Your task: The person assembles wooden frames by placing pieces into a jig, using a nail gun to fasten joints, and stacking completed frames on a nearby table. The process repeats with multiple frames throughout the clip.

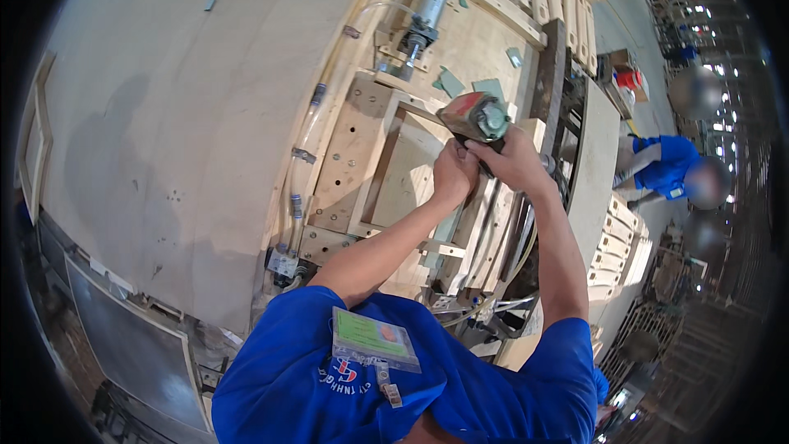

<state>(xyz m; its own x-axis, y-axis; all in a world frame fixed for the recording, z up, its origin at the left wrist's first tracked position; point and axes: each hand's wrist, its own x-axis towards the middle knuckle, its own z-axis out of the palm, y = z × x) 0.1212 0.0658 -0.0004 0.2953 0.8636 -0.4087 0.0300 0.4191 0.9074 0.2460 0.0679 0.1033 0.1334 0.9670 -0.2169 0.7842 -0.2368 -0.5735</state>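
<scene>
Both my hands are together over a wooden frame, closed round a red and teal air nail gun [477, 117]. My right hand [518, 163] wraps its dark handle from the right. My left hand [456, 171] presses in beside it, fingers closed at the tool's underside; its exact hold is partly hidden. The light wooden frame [380, 166] lies beneath, against a wooden jig plate [348, 136] dotted with bolts and holes. The nail gun's head covers the frame's upper right corner. Whether its nose touches the wood cannot be seen.
A pneumatic cylinder [434, 2] is mounted beyond the frame, with clear air hoses along the jig's left side. Teal scraps [486, 86] lie near it. A broad wooden tabletop [189, 115] spreads left. Wooden slats [567, 4] are stacked at the back; a person in blue [664, 166] bends at right.
</scene>
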